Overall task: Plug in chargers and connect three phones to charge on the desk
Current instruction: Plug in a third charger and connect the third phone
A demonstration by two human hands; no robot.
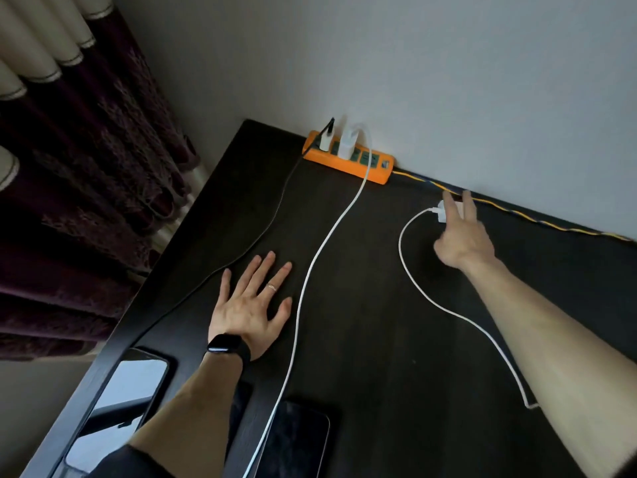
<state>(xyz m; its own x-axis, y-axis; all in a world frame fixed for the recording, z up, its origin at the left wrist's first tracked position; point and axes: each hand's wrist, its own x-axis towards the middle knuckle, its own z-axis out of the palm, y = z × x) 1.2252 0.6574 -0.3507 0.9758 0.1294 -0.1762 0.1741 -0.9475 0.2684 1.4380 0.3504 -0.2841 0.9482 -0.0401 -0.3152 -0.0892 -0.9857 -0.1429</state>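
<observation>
1. Head view: right hand (462, 236), grip spread, fingers straight over white charger (442, 212), upper right of centre; no pinch yet.
2. Left hand (251, 305) flat, fingers splayed on surface (379, 339), lower centre.
3. Two chargers (346, 144) sit in orange power strip (348, 163), top centre.
4. Step, likely: third charger. Next: close on it, carry left to a free socket.

The bare left hand (250, 305) lies flat, palm down, fingers spread. The bare right hand (460, 236) reaches farther ahead on an outstretched arm, fingers straight and parted, thumb out sideways.
</observation>
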